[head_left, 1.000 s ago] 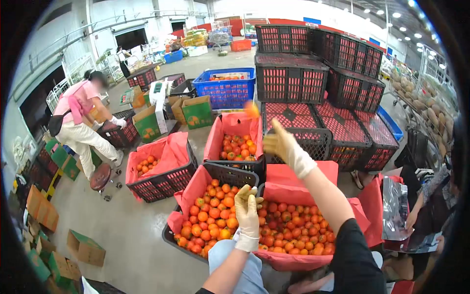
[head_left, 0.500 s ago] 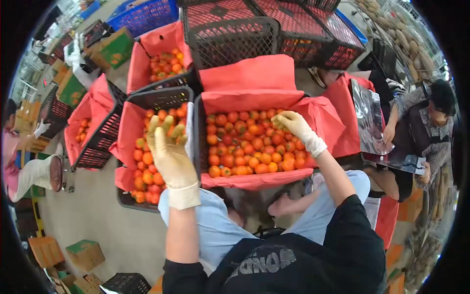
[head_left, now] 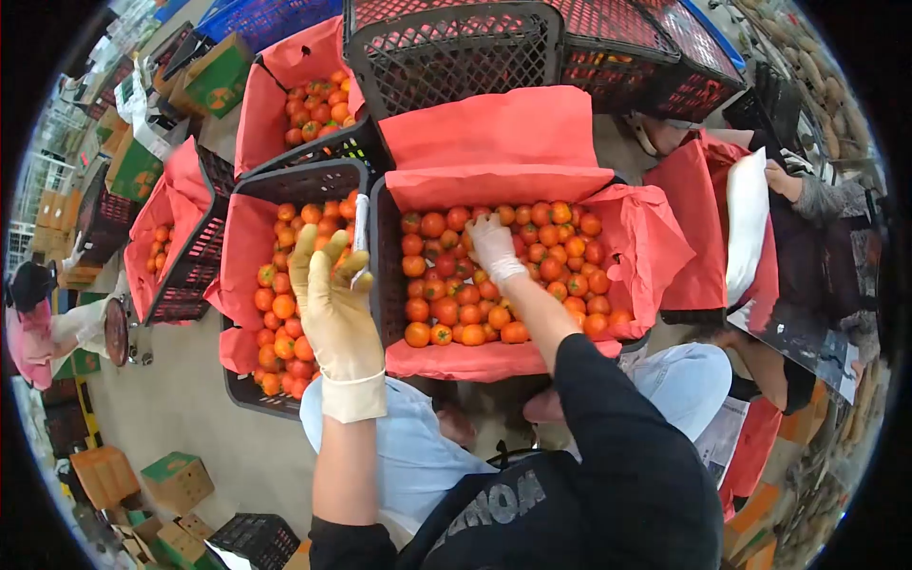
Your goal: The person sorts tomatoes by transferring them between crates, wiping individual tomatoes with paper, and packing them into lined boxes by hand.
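In the head view my left hand [head_left: 340, 328], in a cream glove, is raised over the left crate. Its fingers are apart and slightly curled, and I see nothing held in it. Behind it are orange-red tomatoes [head_left: 284, 306] in the left black crate [head_left: 296, 180]. My right hand [head_left: 494, 249], gloved too, reaches down onto the tomatoes [head_left: 470, 314] in the middle crate, which is lined with red paper [head_left: 475, 361]. Its fingers are extended among the fruit with the tips partly hidden; no tomato is plainly gripped.
A third tomato crate [head_left: 256, 133] stands behind on the left, and a tilted one [head_left: 195, 275] further left. Stacked black crates [head_left: 456, 66] rise behind the middle crate. At right a co-worker's sleeve [head_left: 826, 199] is beside a red-lined crate [head_left: 693, 237]. Cardboard boxes [head_left: 179, 483] sit on the floor.
My right hand has moved left across the tomatoes, from the right side of the middle crate towards its centre. My left hand stays raised in nearly the same place. The co-worker's hands have shifted.
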The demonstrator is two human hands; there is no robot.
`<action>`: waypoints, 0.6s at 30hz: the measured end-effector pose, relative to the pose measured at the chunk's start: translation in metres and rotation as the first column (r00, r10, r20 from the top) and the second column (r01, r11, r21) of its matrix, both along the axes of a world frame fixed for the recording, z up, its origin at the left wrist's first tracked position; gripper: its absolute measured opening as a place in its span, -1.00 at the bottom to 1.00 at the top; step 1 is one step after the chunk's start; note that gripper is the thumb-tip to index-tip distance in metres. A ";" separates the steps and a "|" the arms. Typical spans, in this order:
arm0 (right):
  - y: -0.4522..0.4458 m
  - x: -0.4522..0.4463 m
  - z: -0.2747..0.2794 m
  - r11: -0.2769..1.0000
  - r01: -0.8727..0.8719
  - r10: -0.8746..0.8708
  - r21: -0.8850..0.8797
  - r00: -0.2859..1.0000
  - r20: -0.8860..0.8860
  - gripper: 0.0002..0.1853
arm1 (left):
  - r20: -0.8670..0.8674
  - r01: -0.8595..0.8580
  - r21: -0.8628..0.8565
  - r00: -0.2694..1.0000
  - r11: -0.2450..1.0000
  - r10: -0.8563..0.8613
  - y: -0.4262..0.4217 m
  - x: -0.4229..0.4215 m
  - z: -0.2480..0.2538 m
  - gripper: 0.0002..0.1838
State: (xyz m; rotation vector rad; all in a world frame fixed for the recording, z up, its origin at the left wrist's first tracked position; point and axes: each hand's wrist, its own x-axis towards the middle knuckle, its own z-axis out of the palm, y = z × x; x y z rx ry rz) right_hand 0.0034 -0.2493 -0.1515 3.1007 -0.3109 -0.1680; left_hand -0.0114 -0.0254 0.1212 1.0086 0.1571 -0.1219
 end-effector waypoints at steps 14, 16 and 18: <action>0.055 -0.049 0.303 0.484 -0.703 0.271 0.521 0.686 0.675 -0.41 | -0.127 0.362 -0.645 0.817 0.672 -0.562 -0.009 -0.015 0.015 -0.17; 0.039 -0.042 0.291 0.203 -0.659 0.022 0.725 0.743 0.669 -0.48 | -0.094 0.331 -0.706 0.832 0.626 -0.547 0.004 -0.013 0.012 -0.22; 0.026 -0.020 0.208 0.251 -0.495 -0.222 0.832 0.807 0.547 -0.61 | -0.074 0.291 -0.712 0.873 0.639 -0.481 0.017 -0.005 0.008 -0.24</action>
